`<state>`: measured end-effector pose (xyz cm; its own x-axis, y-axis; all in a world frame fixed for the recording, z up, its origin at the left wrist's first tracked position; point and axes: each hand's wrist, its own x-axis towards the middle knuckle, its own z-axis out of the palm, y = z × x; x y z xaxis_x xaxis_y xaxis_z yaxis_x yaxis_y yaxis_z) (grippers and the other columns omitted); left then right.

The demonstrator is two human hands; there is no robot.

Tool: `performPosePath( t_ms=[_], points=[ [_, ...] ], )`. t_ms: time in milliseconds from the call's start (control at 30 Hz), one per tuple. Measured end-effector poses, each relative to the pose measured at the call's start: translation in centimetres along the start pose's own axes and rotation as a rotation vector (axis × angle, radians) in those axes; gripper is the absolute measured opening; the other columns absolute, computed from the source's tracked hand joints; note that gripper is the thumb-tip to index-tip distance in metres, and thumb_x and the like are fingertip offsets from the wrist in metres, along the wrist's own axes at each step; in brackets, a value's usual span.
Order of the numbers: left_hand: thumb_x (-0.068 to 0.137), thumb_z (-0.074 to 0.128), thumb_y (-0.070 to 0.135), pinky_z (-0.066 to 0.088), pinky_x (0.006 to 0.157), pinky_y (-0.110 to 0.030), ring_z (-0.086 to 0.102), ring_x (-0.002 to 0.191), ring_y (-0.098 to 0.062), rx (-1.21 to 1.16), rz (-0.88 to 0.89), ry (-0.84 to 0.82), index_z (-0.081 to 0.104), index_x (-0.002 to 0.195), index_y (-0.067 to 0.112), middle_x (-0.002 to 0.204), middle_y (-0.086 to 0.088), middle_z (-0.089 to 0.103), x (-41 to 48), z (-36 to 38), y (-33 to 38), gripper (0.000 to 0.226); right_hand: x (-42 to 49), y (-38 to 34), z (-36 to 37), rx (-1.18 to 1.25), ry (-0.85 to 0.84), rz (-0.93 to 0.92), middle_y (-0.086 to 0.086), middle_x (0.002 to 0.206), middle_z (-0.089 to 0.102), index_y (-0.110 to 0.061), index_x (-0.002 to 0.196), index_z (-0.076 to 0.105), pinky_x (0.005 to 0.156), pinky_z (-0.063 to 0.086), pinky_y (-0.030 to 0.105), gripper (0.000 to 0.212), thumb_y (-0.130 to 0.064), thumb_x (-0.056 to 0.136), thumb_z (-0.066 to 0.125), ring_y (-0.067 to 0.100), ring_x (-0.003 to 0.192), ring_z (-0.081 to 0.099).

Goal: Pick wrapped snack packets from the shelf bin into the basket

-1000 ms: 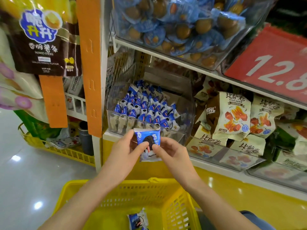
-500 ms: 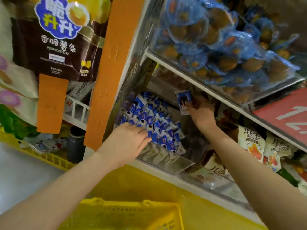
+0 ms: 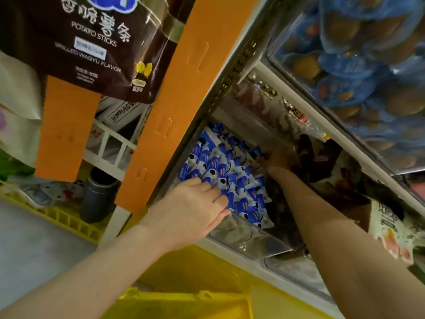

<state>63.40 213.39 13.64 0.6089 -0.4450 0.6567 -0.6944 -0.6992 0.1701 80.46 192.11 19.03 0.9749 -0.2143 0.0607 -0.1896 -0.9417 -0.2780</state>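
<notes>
Blue packets (image 3: 220, 176) filled the bin (image 3: 248, 240); left hand (image 3: 193, 210) lay on them, fingers (image 3: 213, 192) straight together; right hand (image 3: 279, 158) sat deeper, fingers shadowed, grip unclear.

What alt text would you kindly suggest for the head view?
Both hands reach into a clear shelf bin of blue-and-white snack packets: the left hand rests on the front ones, the right hand is shadowed at the back. A yellow basket sits below.
</notes>
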Motion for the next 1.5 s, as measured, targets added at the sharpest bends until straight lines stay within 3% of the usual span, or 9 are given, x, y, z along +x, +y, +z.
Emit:
performPosePath(
  t_ms=[300, 567, 667, 733, 900, 1033, 1133, 1400, 1500],
  points=[
    [0.095, 0.035, 0.033, 0.048, 0.067, -0.026, 0.061, 0.068, -0.011, -0.028, 0.015, 0.016, 0.067, 0.085, 0.02, 0.076, 0.005, 0.067, 0.1, 0.1, 0.0, 0.036, 1.2, -1.5, 0.9, 0.161, -0.073, -0.238, 0.004, 0.112, 0.058, -0.018, 0.11, 0.057, 0.085, 0.041, 0.029, 0.02, -0.027, 0.094, 0.051, 0.018, 0.103, 0.055],
    [0.096, 0.035, 0.032, 0.048, 0.066, -0.025, 0.061, 0.067, -0.011, -0.015, 0.022, 0.021, 0.068, 0.085, 0.02, 0.076, 0.005, 0.067, 0.1, 0.0, 0.0, 0.037, 1.4, -1.6, 2.1, 0.057, -0.065, -0.186, 0.007, 0.114, 0.059, -0.014, 0.115, 0.056, 0.08, 0.038, 0.026, 0.023, -0.021, 0.093, 0.051, 0.013, 0.095, 0.054],
    [0.096, 0.034, 0.032, 0.047, 0.067, -0.025, 0.059, 0.067, -0.011, -0.01, 0.022, 0.022, 0.066, 0.085, 0.02, 0.075, 0.005, 0.066, 0.0, 0.0, 0.0, 0.036, -0.2, -3.8, 1.9, 0.204, 0.023, -0.303, -0.002, 0.092, 0.061, -0.027, 0.093, 0.055, 0.068, 0.037, 0.02, 0.017, -0.035, 0.097, 0.041, 0.003, 0.072, 0.053],
    [0.096, 0.034, 0.032, 0.047, 0.067, -0.025, 0.06, 0.067, -0.011, -0.009, 0.027, 0.014, 0.066, 0.086, 0.019, 0.075, 0.005, 0.066, 0.0, -0.1, -0.1, 0.035, -1.8, -6.0, 2.1, 0.315, -0.161, -0.318, -0.009, 0.082, 0.061, -0.032, 0.089, 0.056, 0.062, 0.04, 0.022, 0.023, -0.051, 0.092, 0.043, 0.005, 0.071, 0.057],
    [0.096, 0.036, 0.031, 0.046, 0.066, -0.025, 0.059, 0.067, -0.011, -0.005, 0.02, -0.009, 0.066, 0.087, 0.019, 0.076, 0.005, 0.066, 0.1, -0.3, 0.0, 0.033, -3.6, -8.2, 3.2, 0.108, -0.134, -0.435, 0.012, 0.088, 0.066, -0.004, 0.109, 0.06, 0.076, 0.052, 0.039, 0.039, -0.038, 0.09, 0.055, 0.025, 0.08, 0.063],
    [0.095, 0.036, 0.031, 0.046, 0.065, -0.025, 0.059, 0.066, -0.01, -0.013, 0.007, -0.024, 0.066, 0.085, 0.02, 0.074, 0.006, 0.066, 0.2, -0.4, 0.0, 0.034, -3.1, -8.3, 2.7, 0.313, -0.044, -0.429, 0.004, 0.067, 0.059, -0.016, 0.074, 0.055, 0.054, 0.043, 0.015, 0.024, -0.031, 0.093, 0.053, 0.013, 0.06, 0.058],
    [0.095, 0.037, 0.03, 0.046, 0.065, -0.025, 0.059, 0.065, -0.01, -0.016, 0.016, -0.028, 0.066, 0.085, 0.02, 0.074, 0.006, 0.065, 0.1, -0.4, 0.1, 0.033, -2.5, -8.3, 2.1, 0.292, -0.215, -0.405, 0.0, 0.067, 0.062, -0.021, 0.073, 0.055, 0.046, 0.041, 0.008, 0.02, -0.026, 0.092, 0.054, -0.002, 0.051, 0.058],
    [0.094, 0.036, 0.03, 0.045, 0.063, -0.024, 0.059, 0.064, -0.01, 0.006, 0.008, -0.079, 0.066, 0.086, 0.02, 0.074, 0.006, 0.066, 0.3, -0.7, 0.0, 0.033, -0.9, -10.7, 2.3, 0.091, -0.408, -0.397, 0.004, 0.066, 0.062, -0.013, 0.07, 0.056, 0.047, 0.048, 0.012, 0.023, -0.023, 0.091, 0.058, 0.001, 0.047, 0.06],
    [0.093, 0.036, 0.031, 0.045, 0.063, -0.023, 0.059, 0.064, -0.009, 0.015, -0.008, -0.123, 0.066, 0.087, 0.019, 0.074, 0.006, 0.066, 0.2, -1.0, 0.0, 0.033, -1.4, -10.9, 3.0, 0.065, -0.387, -0.348, 0.009, 0.078, 0.065, -0.002, 0.089, 0.065, 0.075, 0.057, 0.031, 0.03, -0.031, 0.092, 0.055, 0.015, 0.069, 0.065]
  ],
)
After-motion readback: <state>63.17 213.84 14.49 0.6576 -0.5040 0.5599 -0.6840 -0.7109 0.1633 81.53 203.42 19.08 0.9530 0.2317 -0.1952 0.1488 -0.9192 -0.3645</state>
